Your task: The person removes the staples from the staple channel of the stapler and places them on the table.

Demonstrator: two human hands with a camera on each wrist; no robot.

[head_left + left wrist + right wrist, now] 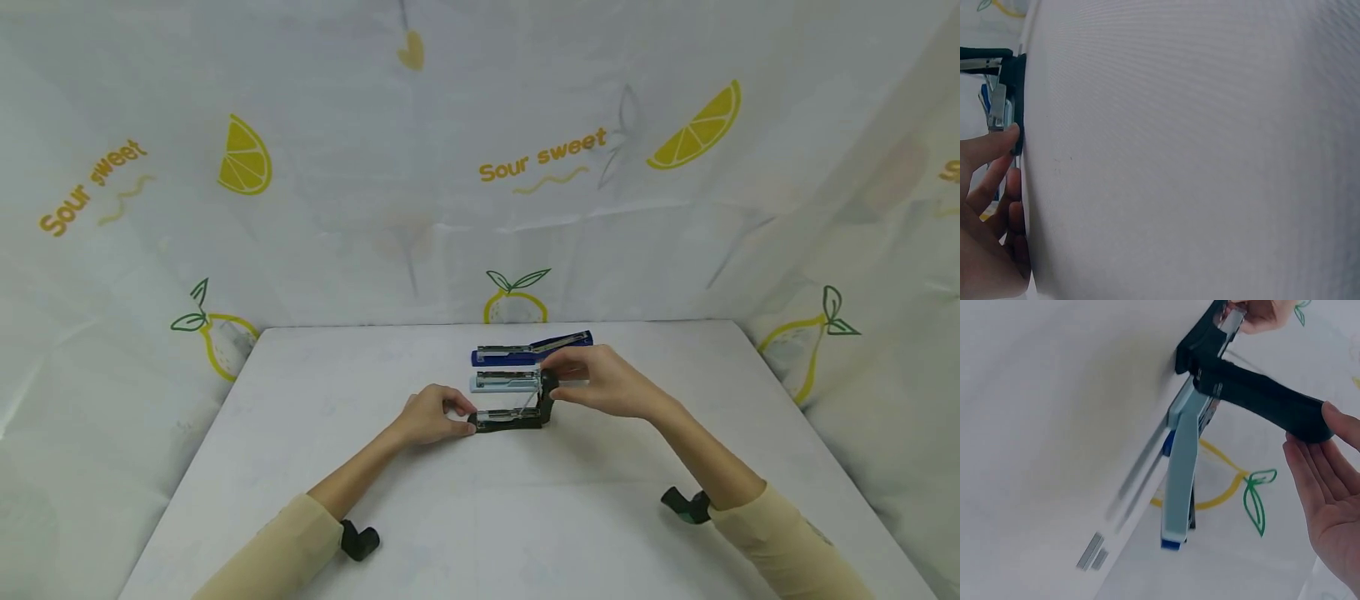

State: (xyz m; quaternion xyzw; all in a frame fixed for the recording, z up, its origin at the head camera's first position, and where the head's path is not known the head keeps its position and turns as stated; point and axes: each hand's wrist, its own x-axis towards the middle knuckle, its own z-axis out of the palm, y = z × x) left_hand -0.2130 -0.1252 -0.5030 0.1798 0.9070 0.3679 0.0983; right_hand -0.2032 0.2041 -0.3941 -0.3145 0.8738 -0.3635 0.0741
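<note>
A black stapler [508,420] is opened wide, its base on the table and its upper arm [1266,400] raised. My left hand [437,415] pinches the left end of its base between thumb and finger; the left wrist view shows the thumb on the base's edge. My right hand [603,382] grips the end of the raised arm, thumb on one side and fingers on the other. Just behind lies a light blue stapler [504,382], also opened, partly hidden by my right hand. Farthest back is a dark blue stapler [504,357], likewise opened.
Two short grey strips, apparently staples [1090,551], lie on the white table [480,517]. A white curtain with lemon prints [360,225] hangs behind the table's back edge. Black devices [360,540] sit at both sleeve cuffs.
</note>
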